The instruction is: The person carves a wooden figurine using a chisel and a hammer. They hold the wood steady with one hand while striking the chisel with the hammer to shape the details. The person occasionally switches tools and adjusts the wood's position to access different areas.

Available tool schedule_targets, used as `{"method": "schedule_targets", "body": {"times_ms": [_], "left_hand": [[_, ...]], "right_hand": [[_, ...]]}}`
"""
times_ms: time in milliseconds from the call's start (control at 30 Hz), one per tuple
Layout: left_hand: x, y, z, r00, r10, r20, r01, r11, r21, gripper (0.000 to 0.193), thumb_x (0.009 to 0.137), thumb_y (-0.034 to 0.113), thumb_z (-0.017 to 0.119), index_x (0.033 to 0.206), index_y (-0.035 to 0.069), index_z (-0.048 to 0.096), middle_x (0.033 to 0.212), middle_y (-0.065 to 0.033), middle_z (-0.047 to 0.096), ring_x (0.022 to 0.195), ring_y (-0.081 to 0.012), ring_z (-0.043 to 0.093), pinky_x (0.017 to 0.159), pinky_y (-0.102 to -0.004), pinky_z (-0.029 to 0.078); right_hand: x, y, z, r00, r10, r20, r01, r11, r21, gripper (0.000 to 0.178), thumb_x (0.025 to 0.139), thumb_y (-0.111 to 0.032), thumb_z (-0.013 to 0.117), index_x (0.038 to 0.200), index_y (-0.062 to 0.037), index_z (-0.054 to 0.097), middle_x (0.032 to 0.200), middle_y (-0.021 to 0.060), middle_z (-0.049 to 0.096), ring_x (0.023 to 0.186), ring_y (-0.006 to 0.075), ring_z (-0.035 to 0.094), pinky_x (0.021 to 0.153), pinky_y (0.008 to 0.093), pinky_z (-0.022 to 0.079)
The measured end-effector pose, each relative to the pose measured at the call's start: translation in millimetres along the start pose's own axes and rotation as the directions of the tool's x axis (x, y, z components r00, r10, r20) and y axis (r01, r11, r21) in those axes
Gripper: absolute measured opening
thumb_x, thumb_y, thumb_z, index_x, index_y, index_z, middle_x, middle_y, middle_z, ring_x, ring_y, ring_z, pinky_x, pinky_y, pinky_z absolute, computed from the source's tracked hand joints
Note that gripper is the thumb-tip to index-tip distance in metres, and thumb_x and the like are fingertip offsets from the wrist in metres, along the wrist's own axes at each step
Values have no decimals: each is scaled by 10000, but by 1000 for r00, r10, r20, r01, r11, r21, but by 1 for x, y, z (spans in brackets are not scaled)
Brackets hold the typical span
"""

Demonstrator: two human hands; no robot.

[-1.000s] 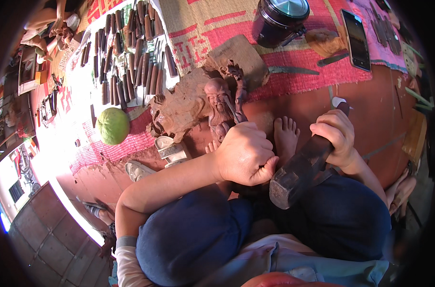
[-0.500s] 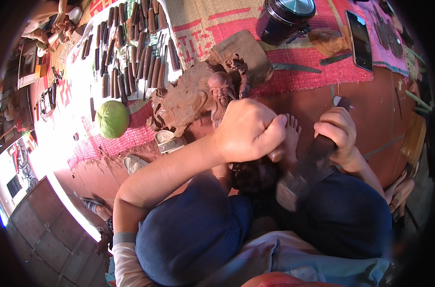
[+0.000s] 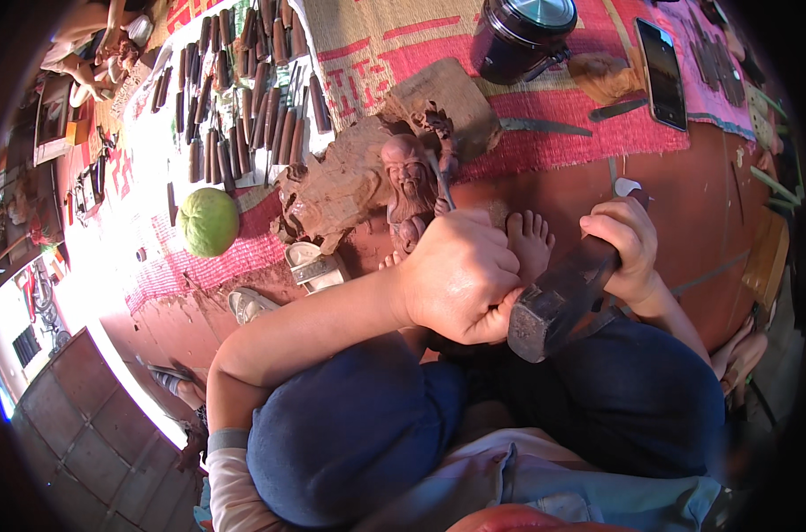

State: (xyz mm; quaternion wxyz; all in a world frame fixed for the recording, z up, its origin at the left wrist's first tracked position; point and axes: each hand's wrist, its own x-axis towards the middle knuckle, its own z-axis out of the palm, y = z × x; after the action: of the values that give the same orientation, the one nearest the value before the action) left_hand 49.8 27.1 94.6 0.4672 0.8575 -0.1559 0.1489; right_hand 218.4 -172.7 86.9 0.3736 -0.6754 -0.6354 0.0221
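Note:
My left hand [image 3: 463, 275] is closed in a fist around a chisel [image 3: 442, 182]. Its thin metal blade reaches up from the fist to the side of a reddish-brown wooden figure [image 3: 409, 177], a bearded old man with a bald head; my fist covers the handle. In my right hand [image 3: 624, 244] is a hammer [image 3: 553, 315], its dark blocky head close beside the bottom of my left fist; whether they touch I cannot tell. The figure stands between my bare feet [image 3: 529, 244], against a rough block of wood [image 3: 447, 102].
Many wood-handled carving tools [image 3: 261, 106] lie on a white cloth at the far left, with a green round fruit [image 3: 208, 222] nearer. A dark lidded mug [image 3: 522, 40], a knife [image 3: 545, 127] and a phone [image 3: 661, 75] rest on the red mat. Another person's hands [image 3: 110, 53] show at the upper left.
My left fist has lowered toward me, uncovering more of the figure and the chisel blade. The hammer head has come up to the fist and shows sharper. The right hand has hardly moved.

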Motion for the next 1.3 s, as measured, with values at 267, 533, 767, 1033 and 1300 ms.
{"method": "schedule_targets", "body": {"times_ms": [267, 533, 767, 1033, 1300], "left_hand": [[-17, -9, 15, 989, -147, 6, 147, 989, 29, 313, 763, 242, 597, 494, 113, 503, 487, -75, 488, 482, -300, 516, 491, -412, 393], [-4, -11, -4, 950, -311, -17, 300, 928, -220, 341, 871, 187, 490, 558, 63, 545, 533, -91, 534, 505, -312, 547, 519, -403, 436], [1, -11, -11, 937, -350, 17, 337, 886, -319, 363, 918, 133, 422, 595, 31, 551, 547, -80, 557, 511, -289, 564, 538, -369, 454], [-9, -15, -6, 976, -215, -31, 205, 959, -198, 302, 840, 129, 481, 544, 74, 501, 556, -61, 541, 518, -287, 535, 542, -388, 417], [-13, 3, 6, 999, -3, 50, 8, 995, -99, 225, 716, 197, 638, 541, 111, 526, 557, -25, 480, 542, -242, 504, 571, -362, 386]], "right_hand": [[-2, -1, 3, 999, 43, 14, -43, 999, 14, 444, 673, -222, 788, 1062, -97, 613, 842, 87, 629, 710, 257, 623, 629, 347, 458], [2, -2, 2, 1000, -17, -14, 17, 1000, 16, 424, 665, -171, 773, 1051, -97, 613, 836, 87, 625, 706, 260, 615, 630, 345, 453], [5, -3, -2, 998, 18, -57, -20, 999, -47, 423, 652, -145, 760, 1049, -126, 618, 850, 80, 616, 711, 254, 612, 619, 352, 444], [8, -4, 0, 996, -69, -53, 63, 992, -110, 397, 671, -152, 746, 1047, -137, 621, 820, 63, 606, 656, 251, 595, 600, 355, 448], [1, -1, 2, 996, -46, -72, 47, 999, 8, 363, 704, -173, 750, 1038, -110, 621, 798, 70, 608, 648, 243, 597, 597, 352, 456]]}}
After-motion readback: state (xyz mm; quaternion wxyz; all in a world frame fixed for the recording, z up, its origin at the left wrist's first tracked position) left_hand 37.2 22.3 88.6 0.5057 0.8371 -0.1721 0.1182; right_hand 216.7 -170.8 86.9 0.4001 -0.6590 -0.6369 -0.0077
